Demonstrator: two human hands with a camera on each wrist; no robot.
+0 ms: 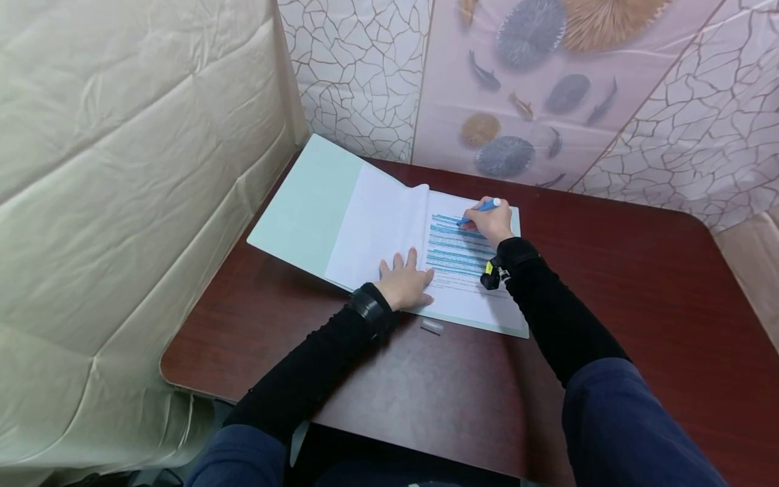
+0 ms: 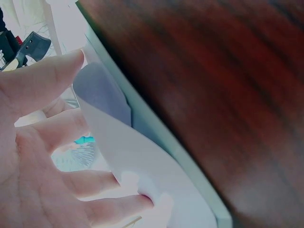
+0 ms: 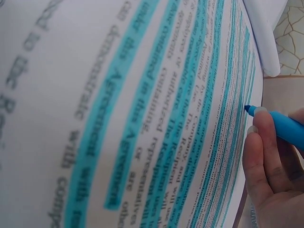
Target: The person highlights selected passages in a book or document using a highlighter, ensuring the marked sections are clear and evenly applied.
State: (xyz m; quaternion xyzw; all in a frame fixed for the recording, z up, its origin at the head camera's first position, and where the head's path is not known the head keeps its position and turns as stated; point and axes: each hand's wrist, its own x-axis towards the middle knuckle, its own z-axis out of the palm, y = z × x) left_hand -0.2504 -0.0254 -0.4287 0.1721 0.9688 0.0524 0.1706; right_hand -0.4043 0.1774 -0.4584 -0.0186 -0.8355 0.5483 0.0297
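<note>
My right hand pinches a blue highlighter over the upper part of a printed page. In the right wrist view the highlighter's blue tip is at the page, among text lines marked in blue; whether it touches cannot be told. My left hand rests with spread fingers on the lower inner part of the paper, near the fold. Turned-over sheets lie to the left, against the open pale green folder cover. The left wrist view shows the paper curling up near the fingers.
The folder lies on a dark reddish-brown table. A small whitish, translucent piece lies just below the folder's near edge. A cream quilted covering borders the left side, and a patterned wall covering stands behind the table.
</note>
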